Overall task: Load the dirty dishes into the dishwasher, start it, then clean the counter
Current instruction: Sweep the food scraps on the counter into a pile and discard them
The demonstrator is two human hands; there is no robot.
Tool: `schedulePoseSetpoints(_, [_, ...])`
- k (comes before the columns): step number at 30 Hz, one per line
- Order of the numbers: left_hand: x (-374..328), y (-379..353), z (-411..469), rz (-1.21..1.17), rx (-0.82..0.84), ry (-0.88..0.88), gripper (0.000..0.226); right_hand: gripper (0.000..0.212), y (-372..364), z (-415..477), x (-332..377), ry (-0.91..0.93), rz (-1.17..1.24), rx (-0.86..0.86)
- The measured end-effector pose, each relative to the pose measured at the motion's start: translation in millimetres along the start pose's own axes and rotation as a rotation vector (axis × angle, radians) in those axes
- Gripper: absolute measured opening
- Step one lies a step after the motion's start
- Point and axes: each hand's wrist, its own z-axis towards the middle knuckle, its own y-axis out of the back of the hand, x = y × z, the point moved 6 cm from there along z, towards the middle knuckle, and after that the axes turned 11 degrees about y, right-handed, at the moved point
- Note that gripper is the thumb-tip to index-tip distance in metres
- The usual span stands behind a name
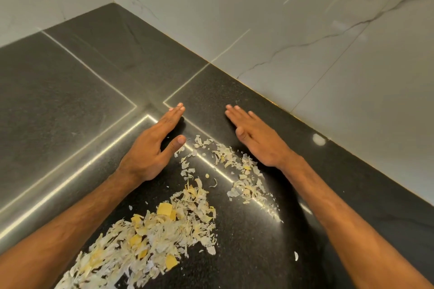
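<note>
Now 2 flat hands [204, 145] flank papery peel scraps [155, 230], speckled counter [70, 101].

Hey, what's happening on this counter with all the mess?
A person seems to be clearing a black counter by hand. The left hand and right hand are both open, fingers straight, either side of the far end of some pale and yellow peel scraps. Most scraps lie heaped nearer the person. Neither hand holds anything.

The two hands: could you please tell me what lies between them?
In the head view, pale peel scraps lie between the left hand and right hand near the wrists; toward the fingertips the counter is bare.
</note>
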Motion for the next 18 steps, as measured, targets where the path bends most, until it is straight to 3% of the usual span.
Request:
schedulePoseSetpoints(5, [-1.7, -2.1, -0.7, 0.071, 0.040, 0.018, 0.081, 0.080, -39.6, -8.8, 61.7, 0.135, 0.125, 0.096])
schedulePoseSetpoints(7, [-6.0, -2.9, -2.2, 0.107, 0.060, -0.003, 0.082, 0.074, -42.0, -18.3, 76.2, 0.096, 0.306, 0.123])
schedulePoseSetpoints(9, [-12.4, -3.9, -5.4, 0.169, 0.084, -0.010, 0.076, 0.076, -29.9, -37.2, 75.2, 0.009, 0.416, 0.046])
schedulePoseSetpoints(11, [-14.9, -5.6, -9.5, 0.227, 0.137, 0.005, 0.069, 0.076, -6.3, -75.8, 56.5, -0.127, 0.395, -0.154])
schedulePoseSetpoints(13, [-18.0, -7.6, -13.2, 0.259, 0.184, -0.050, 0.076, 0.069, 8.8, -136.7, 32.3, -0.311, 0.326, -0.310])
schedulePoseSetpoints(15, [-21.1, -9.0, -18.3, 0.251, 0.237, -0.090, 0.082, 0.067, 4.9, -192.5, 29.4, -0.424, 0.225, -0.340])
schedulePoseSetpoints(18, [-26.0, -9.4, -33.6, 0.188, 0.280, -0.065, 0.065, 0.081, -25.5, -217.8, 56.5, -0.434, 0.108, -0.333])
